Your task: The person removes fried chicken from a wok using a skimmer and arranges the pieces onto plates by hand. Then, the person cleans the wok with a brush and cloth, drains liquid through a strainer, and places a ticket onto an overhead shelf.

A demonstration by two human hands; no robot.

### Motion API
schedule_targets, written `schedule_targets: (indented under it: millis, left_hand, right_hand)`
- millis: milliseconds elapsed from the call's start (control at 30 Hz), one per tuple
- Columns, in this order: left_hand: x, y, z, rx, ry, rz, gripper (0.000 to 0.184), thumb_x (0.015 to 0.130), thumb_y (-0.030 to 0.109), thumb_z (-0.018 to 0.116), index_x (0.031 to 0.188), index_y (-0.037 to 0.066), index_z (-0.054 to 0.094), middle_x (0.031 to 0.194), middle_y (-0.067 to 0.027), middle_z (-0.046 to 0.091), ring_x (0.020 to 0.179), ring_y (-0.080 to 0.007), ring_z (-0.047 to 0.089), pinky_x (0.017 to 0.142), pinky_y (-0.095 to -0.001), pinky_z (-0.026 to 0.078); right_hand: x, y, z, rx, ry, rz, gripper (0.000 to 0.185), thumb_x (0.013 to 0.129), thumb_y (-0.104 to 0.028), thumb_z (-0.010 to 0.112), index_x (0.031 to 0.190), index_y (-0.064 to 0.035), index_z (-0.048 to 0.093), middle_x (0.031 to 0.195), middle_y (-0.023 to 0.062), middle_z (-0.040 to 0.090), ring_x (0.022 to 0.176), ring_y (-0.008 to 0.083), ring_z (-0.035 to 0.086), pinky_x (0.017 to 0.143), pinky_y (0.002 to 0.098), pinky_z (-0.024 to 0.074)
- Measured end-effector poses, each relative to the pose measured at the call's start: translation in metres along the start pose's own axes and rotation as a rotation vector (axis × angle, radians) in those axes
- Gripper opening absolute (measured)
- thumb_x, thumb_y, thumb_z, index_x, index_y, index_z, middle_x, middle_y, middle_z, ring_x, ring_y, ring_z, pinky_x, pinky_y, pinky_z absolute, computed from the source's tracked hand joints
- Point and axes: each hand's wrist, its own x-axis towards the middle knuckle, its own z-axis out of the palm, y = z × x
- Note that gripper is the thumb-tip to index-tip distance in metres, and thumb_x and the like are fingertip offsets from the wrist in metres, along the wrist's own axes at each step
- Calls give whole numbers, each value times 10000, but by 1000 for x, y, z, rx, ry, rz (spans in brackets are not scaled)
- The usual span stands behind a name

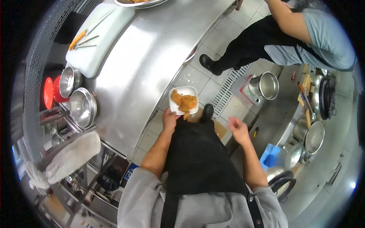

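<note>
My left hand (170,119) grips the near left edge of a small white square plate (192,91), held out in front of my black apron. Several golden-brown fried pieces (187,102) lie on the plate, and one sticks out past its near edge. Off to the right, apart from the plate, my right hand (238,130) hangs in the air with its fingers curled in. Nothing shows in it.
On the left, a steel counter (129,76) carries a white cutting board (99,41), an orange-handled knife (78,40) and stacked steel bowls (83,107). A co-worker (243,47) stands ahead at right. A steel pot (267,86) is beside the floor grate (228,89). Pans (315,137) line the right.
</note>
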Motion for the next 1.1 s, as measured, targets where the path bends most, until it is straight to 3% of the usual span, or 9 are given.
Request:
schedule_targets:
  millis: [133, 167, 300, 633, 733, 833, 967, 1033, 1100]
  left_hand:
    - [54, -25, -51, 52, 219, 13, 406, 910, -9, 493, 1315, -33, 518, 1299, -172, 547, 1173, -272, 587, 958, -416, 553]
    - [87, -54, -77, 358, 189, 8, 422, 923, 35, 519, 1341, -22, 505, 1315, -163, 536, 1177, -268, 578, 962, -417, 549]
    - [122, -58, -70, -724, 550, 163, 333, 910, 201, 627, 1162, -18, 625, 1166, -175, 639, 1122, -279, 580, 866, -433, 528]
    - [140, -88, -89, -391, 356, 26, 326, 909, 219, 626, 1129, -20, 652, 1156, -173, 657, 1053, -309, 616, 845, -436, 536]
    - [59, -19, -28, 42, -148, -438, 344, 868, 213, 710, 1156, 46, 624, 936, -107, 710, 852, -215, 703, 710, -337, 593]
    - [-4, 95, 65, 168, -614, -336, 447, 958, 340, 652, 1268, 28, 573, 1184, -150, 670, 1040, -231, 665, 877, -370, 554]
    - [9, 254, 138, 22, -611, 69, 443, 969, 319, 626, 1284, 14, 560, 1192, -158, 664, 1018, -238, 672, 869, -386, 561]
    - [47, 313, 159, -131, -345, 280, 457, 973, 327, 607, 1278, -10, 553, 1157, -164, 669, 1050, -286, 660, 894, -417, 553]
    - [93, 355, 164, -337, -241, 305, 874, 918, 474, 665, 1490, -35, 243, 1434, -256, 438, 1265, -358, 525, 1015, -482, 483]
  right_hand:
    - [-46, 82, 11, -74, -131, 157, 337, 878, -237, 691, 1105, 11, 664, 903, 161, 718, 835, 223, 685, 800, 341, 524]
    - [-62, 66, 12, -168, -138, 240, 359, 877, -251, 702, 1123, 8, 665, 970, 181, 722, 886, 241, 697, 830, 364, 528]
    - [-92, 89, 12, -355, -337, 384, 436, 871, -253, 687, 1245, -33, 645, 1168, 151, 705, 1067, 295, 685, 933, 382, 519]
    - [-94, 89, -6, -376, -351, 361, 424, 928, -310, 628, 1257, -42, 637, 1229, 171, 670, 1147, 319, 639, 993, 376, 481]
    - [-80, 115, -6, -187, -340, 345, 419, 923, -325, 643, 1232, -41, 652, 1195, 161, 689, 1119, 294, 657, 978, 366, 486]
    - [-46, 151, -17, 5, -292, 269, 379, 916, -340, 659, 1170, -60, 693, 1131, 136, 719, 1061, 242, 683, 916, 358, 505]
    - [-8, 149, -44, -95, -231, 215, 353, 931, -346, 626, 1118, -59, 708, 1109, 136, 724, 1018, 255, 693, 889, 367, 514]
    - [8, 141, -65, -178, -186, 259, 341, 936, -344, 606, 1101, -63, 705, 1084, 130, 728, 990, 268, 696, 881, 369, 518]
    - [23, 186, -82, -354, -229, 134, 301, 920, -312, 602, 1081, -79, 703, 1047, 123, 729, 958, 277, 695, 853, 375, 530]
